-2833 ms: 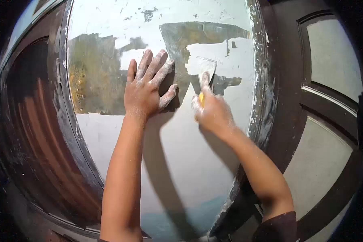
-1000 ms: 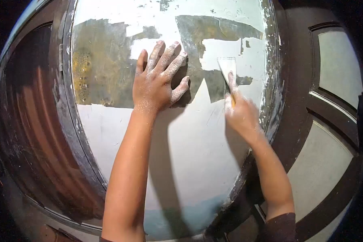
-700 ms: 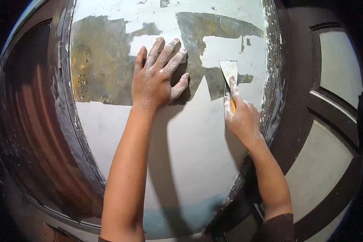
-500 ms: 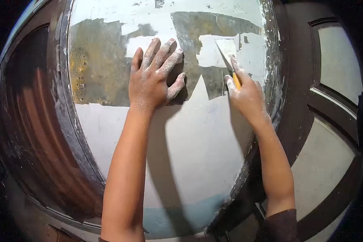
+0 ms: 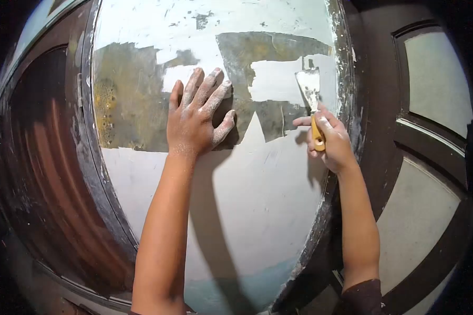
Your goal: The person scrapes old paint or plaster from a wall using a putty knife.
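My left hand (image 5: 194,118) lies flat and dusty against a tall painted panel (image 5: 247,210), fingers spread over the edge of a scraped bare patch (image 5: 131,105). In my right hand (image 5: 331,142) I grip the yellow handle of a putty knife (image 5: 311,92). Its metal blade points up near the panel's right edge, over a strip of pale paint (image 5: 278,79). Bare dull metal shows between the two hands.
A dark brown frame (image 5: 352,157) borders the panel on the right, with pale inset panes (image 5: 436,73) beyond it. On the left stands a dark reddish-brown door leaf (image 5: 42,173). Teal paint shows at the panel's bottom (image 5: 236,289).
My right hand has pulled the putty knife off the paint and swung it right, the blade now upright near the panel's edge. The left hand has stayed pressed in place.
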Demonstrator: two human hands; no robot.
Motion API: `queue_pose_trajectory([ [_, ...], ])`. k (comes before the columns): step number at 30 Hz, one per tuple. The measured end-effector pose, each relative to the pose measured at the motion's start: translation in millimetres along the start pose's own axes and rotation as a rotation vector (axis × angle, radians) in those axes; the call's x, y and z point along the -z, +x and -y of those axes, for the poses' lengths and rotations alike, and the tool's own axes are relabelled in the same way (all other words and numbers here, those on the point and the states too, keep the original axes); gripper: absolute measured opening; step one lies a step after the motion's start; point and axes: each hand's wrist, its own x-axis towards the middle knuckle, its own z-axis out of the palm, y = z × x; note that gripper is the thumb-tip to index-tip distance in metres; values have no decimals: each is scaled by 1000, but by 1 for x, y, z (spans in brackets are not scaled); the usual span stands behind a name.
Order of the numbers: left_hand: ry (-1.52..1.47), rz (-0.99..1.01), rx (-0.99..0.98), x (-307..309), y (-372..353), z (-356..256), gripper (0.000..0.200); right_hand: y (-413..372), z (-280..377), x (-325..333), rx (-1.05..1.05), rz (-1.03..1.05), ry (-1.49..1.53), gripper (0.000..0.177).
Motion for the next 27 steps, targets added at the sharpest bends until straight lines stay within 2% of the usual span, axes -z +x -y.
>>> queue_pose_trajectory([
  [3,-18,-24,-7,-1,1,0,54,4,-5,7,-52,-58,100,53],
  [5,-1,2,-9,0,1,1,54,1,-11,13,90,-169,-163,59],
  [8,-10,-1,-3,1,0,0,54,5,-29,25,159,-229,-393,45],
  [10,-15,-4,-1,0,-1,0,54,6,-29,7,424,-276,-710,42],
  [11,-16,-8,-3,0,-1,1,55,3,-21,-4,335,-241,-676,46],
  [12,-10,-17,-17,-1,-1,2,55,4,-24,-10,434,-227,-711,44],
  [15,-9,-12,-17,0,0,1,56,-2,-40,-16,383,-239,-694,38],
  [17,-9,-1,-13,1,0,1,56,-9,-46,-17,350,-227,-954,36],
  [18,-8,-8,-16,1,0,1,56,-4,-43,-21,354,-225,-950,36],
  [20,-8,-10,-20,0,0,1,56,12,-35,-31,592,-311,-829,32],
  [21,-10,-1,-19,-1,0,1,56,19,-30,-29,466,-281,-929,28],
  [24,-7,-8,-15,0,-1,1,56,4,-21,-45,344,-262,-857,23],
  [26,-10,-24,-20,-1,-1,2,56,-5,-47,-32,360,-212,-928,25],
  [27,-1,-32,-15,1,0,3,56,-9,-48,-34,452,-204,-972,26],
])
